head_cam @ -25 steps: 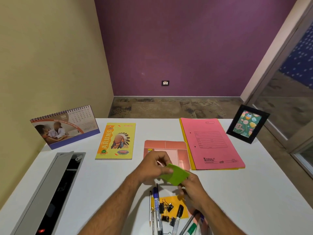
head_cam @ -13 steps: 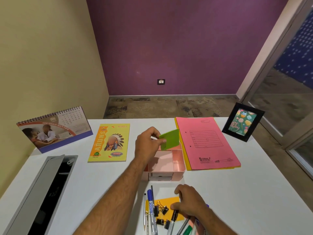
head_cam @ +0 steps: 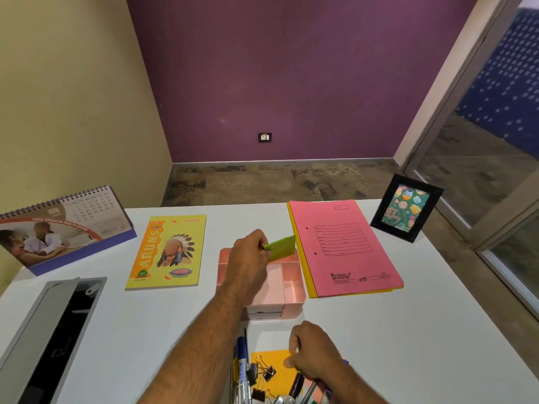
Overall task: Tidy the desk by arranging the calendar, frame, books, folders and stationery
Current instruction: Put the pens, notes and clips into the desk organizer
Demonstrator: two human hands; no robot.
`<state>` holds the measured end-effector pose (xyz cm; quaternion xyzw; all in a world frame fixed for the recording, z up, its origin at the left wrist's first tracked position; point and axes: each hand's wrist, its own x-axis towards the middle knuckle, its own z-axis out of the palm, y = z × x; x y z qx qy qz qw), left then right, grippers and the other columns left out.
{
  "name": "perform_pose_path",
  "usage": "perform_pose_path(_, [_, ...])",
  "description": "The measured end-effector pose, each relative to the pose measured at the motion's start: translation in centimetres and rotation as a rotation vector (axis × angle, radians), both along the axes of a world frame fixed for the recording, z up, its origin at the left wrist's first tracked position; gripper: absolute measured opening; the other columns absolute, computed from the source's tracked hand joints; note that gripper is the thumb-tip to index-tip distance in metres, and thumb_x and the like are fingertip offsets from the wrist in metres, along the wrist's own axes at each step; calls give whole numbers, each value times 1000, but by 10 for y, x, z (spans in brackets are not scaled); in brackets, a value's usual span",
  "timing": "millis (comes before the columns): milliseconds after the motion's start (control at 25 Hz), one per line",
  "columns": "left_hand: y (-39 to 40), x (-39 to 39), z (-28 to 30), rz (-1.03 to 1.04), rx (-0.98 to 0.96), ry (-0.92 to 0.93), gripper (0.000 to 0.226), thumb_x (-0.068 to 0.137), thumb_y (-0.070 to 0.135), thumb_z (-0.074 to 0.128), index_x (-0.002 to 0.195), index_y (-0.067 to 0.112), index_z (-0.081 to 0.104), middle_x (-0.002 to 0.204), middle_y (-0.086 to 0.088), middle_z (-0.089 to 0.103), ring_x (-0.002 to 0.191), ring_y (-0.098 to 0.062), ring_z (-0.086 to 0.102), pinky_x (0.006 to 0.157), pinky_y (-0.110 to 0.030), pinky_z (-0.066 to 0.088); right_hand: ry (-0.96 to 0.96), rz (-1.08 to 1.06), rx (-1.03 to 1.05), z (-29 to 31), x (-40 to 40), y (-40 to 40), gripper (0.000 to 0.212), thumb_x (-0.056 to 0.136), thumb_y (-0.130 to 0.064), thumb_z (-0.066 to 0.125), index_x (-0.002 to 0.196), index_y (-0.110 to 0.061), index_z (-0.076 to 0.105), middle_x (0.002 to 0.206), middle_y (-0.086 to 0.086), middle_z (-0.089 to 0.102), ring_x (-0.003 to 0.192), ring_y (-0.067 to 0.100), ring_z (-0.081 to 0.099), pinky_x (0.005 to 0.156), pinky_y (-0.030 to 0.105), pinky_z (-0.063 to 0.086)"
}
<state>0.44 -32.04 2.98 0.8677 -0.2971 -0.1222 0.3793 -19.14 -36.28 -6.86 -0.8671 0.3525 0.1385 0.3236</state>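
Here the green sticky-note pad sits pinched at its left edge by the left hand, held up on edge just above the rear part of the pink organiser, so the coming move looks like a short drop straight down. The pad is a thin, matte block of paper, its long axis running left to right and tilted slightly upward toward the right. The organiser below is smooth moulded plastic with rounded corners, open compartments on top and what seems to be a small drawer in its near face. The left hand is plainly the nearer one; the right hand is well apart, close to the body, fingers curled down onto an orange sticky-note pad, though whether it actually grips it I cannot tell. Around it lie black binder clips, a blue marker and other pens. Further out, on the white desk, a yellow notebook lies flat to the left, pink folders over a yellow one to the right, a spiral calendar stands far left and a black frame far right.
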Motion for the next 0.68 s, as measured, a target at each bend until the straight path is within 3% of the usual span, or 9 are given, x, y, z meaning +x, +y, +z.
perform_pose_path(120, [2,2,-13,-26,63,-56,19,93,14,65,85,26,54,86,7,63,71,-8,54,53,-14,38,-31,5,6,-1,-3,-1,31,65,-41,83,81,-31,59,85,-11,55,78,6,53,64,23,42])
perform_pose_path(280, [4,2,-25,-31,116,-111,5,95,24,64,95,25,59,95,0,70,79,-13,58,64,-20,46,37,133,-15,2,-3,0,53,59,-50,85,100,-31,58,104,-6,52,92,11,47,73,28,45])
perform_pose_path(360, [4,2,-28,-20,139,-168,10,94,29,64,103,24,65,98,-1,70,80,-13,55,68,-21,44,68,149,-25,6,-1,2,53,59,-49,87,97,-30,55,106,-5,51,93,13,46,70,28,43])
perform_pose_path(560, [3,5,-32,-49,261,-342,25,93,41,63,112,27,73,107,6,73,95,-17,60,93,-31,45,26,47,37,13,3,8,45,65,-32,87,74,-32,43,87,-7,54,77,10,49,56,24,36])
perform_pose_path(680, [6,6,-33,-69,291,-364,26,92,44,63,110,29,74,107,8,73,98,-16,59,98,-35,40,-73,-38,42,15,0,10,36,69,-25,84,80,-32,51,89,-7,63,80,11,58,61,23,43])
